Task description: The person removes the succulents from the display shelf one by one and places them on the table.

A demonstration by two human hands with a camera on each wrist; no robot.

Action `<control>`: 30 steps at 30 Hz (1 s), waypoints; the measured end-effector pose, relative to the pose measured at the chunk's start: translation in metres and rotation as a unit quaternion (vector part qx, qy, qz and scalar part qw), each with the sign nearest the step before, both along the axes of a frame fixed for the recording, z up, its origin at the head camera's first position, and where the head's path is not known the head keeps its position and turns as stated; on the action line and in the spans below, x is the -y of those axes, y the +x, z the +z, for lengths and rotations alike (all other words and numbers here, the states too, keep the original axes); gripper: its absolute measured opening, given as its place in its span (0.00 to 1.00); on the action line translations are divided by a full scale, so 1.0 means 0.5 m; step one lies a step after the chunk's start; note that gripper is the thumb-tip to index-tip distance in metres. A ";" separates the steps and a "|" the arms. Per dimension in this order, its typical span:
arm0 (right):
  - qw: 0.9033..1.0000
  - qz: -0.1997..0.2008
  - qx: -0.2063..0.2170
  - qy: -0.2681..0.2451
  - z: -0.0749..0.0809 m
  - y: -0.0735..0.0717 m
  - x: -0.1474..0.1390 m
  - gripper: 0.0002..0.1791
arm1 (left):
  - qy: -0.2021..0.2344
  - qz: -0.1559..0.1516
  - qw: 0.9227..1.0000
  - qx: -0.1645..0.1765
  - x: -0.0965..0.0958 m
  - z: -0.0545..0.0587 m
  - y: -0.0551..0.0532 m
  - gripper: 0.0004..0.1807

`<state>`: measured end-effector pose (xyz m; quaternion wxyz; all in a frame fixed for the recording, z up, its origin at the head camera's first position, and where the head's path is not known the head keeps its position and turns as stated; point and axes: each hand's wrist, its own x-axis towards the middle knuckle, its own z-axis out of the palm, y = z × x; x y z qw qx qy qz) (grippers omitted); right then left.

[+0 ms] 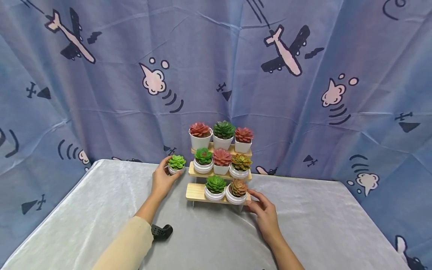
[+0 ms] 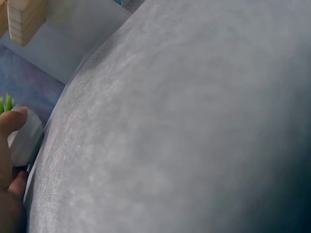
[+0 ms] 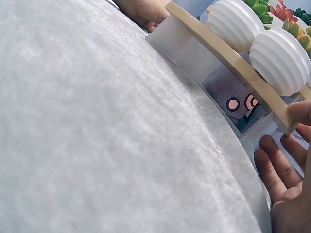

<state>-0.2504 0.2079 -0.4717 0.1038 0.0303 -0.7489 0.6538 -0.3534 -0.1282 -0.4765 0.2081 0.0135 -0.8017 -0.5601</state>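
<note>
My left hand point(image 1: 162, 182) grips a small potted succulent point(image 1: 177, 162) with bright green leaves, thumb and fingers around its white pot point(image 2: 26, 138). It is left of a three-tier wooden plant stand point(image 1: 194, 191). At the stand's right side, my right hand point(image 1: 267, 218) pinches the end of the lowest shelf point(image 3: 272, 104), thumb on the wood and fingers below. On that shelf sit a green succulent point(image 1: 215, 184) and an orange-brown succulent point(image 1: 238, 188) in round white pots; its left end is bare wood. The middle and top shelves each carry three potted succulents.
A black curved object point(image 1: 162, 232) lies on the grey cloth-covered table point(image 1: 209, 240), partly behind the left sleeve point(image 1: 129, 242). Behind the table hangs a blue curtain point(image 1: 202, 56) printed with airplanes.
</note>
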 end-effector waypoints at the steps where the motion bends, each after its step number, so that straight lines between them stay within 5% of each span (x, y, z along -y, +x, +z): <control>1: 1.000 0.000 0.000 0.000 0.000 0.001 0.000 0.21 | -0.006 0.001 1.000 0.000 0.002 -0.002 0.000 0.40; 19: 1.000 -0.006 0.013 0.007 -0.002 0.003 0.000 0.21 | -0.091 -0.014 0.994 0.049 0.015 0.005 0.012 0.45; 24: 1.000 -0.006 0.015 0.009 0.001 0.000 0.002 0.21 | -0.100 -0.008 0.993 0.057 0.020 0.031 0.022 0.52; 30: 1.000 -0.005 0.016 0.012 0.004 -0.002 0.001 0.21 | -0.082 0.003 0.996 0.022 0.016 0.077 0.053 0.49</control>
